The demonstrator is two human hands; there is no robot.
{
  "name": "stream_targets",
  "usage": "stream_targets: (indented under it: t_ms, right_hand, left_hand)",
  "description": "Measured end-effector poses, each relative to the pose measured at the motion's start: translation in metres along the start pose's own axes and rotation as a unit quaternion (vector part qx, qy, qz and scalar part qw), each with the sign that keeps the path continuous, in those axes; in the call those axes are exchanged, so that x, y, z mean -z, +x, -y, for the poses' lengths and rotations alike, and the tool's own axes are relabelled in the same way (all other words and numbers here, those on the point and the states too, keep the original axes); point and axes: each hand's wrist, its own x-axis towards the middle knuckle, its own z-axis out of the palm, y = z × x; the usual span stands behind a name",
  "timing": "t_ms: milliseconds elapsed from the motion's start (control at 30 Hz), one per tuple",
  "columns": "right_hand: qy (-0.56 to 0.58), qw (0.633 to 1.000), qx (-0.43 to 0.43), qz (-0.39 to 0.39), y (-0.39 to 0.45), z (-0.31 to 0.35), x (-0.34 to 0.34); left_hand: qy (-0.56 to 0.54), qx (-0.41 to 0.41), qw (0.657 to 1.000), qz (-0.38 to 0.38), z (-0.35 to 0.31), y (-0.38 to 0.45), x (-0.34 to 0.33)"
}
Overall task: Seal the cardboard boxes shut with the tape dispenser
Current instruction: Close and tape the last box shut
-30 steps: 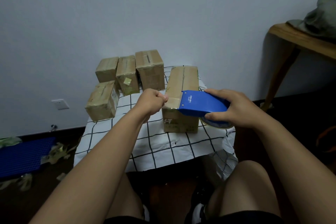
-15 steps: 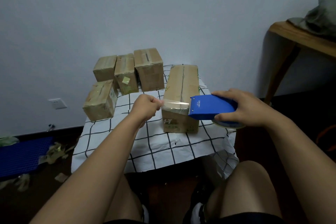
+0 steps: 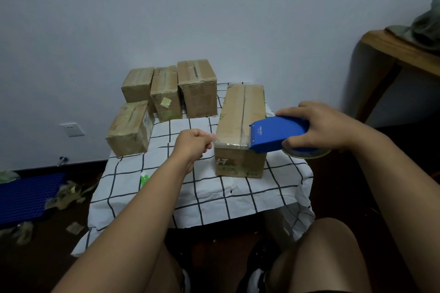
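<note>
A long cardboard box (image 3: 241, 112) lies on the checked tablecloth (image 3: 204, 195), its short end toward me. My right hand (image 3: 319, 123) grips the blue tape dispenser (image 3: 276, 133) at the box's near right top edge. A strip of clear tape (image 3: 232, 144) runs from the dispenser leftward across the near end of the box top. My left hand (image 3: 194, 144) pinches the free end of that tape just left of the box.
Several smaller taped boxes (image 3: 164, 95) stand at the back left of the table, one (image 3: 129, 128) nearer the left edge. A wooden table (image 3: 400, 54) stands at the right. Tape scraps (image 3: 66, 195) and a blue mat (image 3: 26, 197) lie on the floor at left.
The dispenser has moved right across the box top, drawing out more tape. My left hand has drawn back to the left while it keeps the tape end.
</note>
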Motion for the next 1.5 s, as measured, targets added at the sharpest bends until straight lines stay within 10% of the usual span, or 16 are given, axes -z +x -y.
stream_targets:
  t_ms: [700, 1133, 1500]
  right_hand:
    - [-0.012, 0.999, 0.0, 0.042, 0.008, -0.01, -0.005]
    - [0.016, 0.999, -0.014, 0.046, 0.005, -0.016, -0.019]
    - [0.035, 0.998, -0.026, 0.05, 0.002, -0.022, -0.024]
  left_hand:
    - [0.016, 0.012, 1.0, -0.007, 0.001, 0.0, -0.011]
    - [-0.083, 0.192, 0.974, 0.087, 0.003, -0.001, -0.008]
    - [0.028, 0.028, 0.997, -0.062, 0.011, 0.001, -0.023]
